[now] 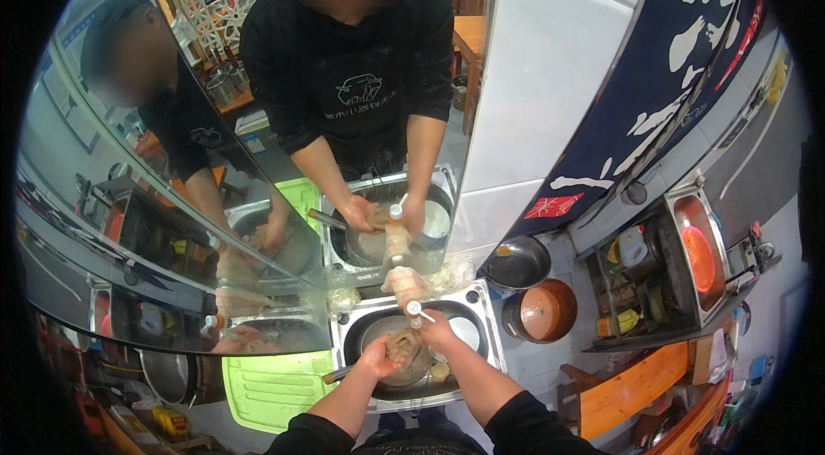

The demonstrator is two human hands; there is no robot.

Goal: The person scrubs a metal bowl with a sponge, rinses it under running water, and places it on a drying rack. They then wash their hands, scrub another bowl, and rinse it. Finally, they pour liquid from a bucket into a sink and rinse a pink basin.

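Observation:
My left hand [377, 359] holds a limp, wrinkled brown item [403, 350] over the sink; I cannot tell whether it is cloth or food. Close beside it, my right hand [439, 331] is at the water tap [414, 310], whose white lever reaches towards the fingers. Those fingers are partly hidden, so their grip is unclear. Beneath the hands, a round metal pan [406, 377] with a brown handle [338, 374] rests in the stainless steel sink [482, 307]. A white bowl [467, 332] sits at the sink's right side, and a small pale round thing [440, 371] lies near the front.
A large mirror [348, 152] behind the sink reflects the person. Left stands a lime-green plastic board [277, 387]; a steel pot [169, 376] is beyond it. On the right floor are a black wok [515, 261], a reddish-brown pot [540, 313] and a wooden bench [631, 390].

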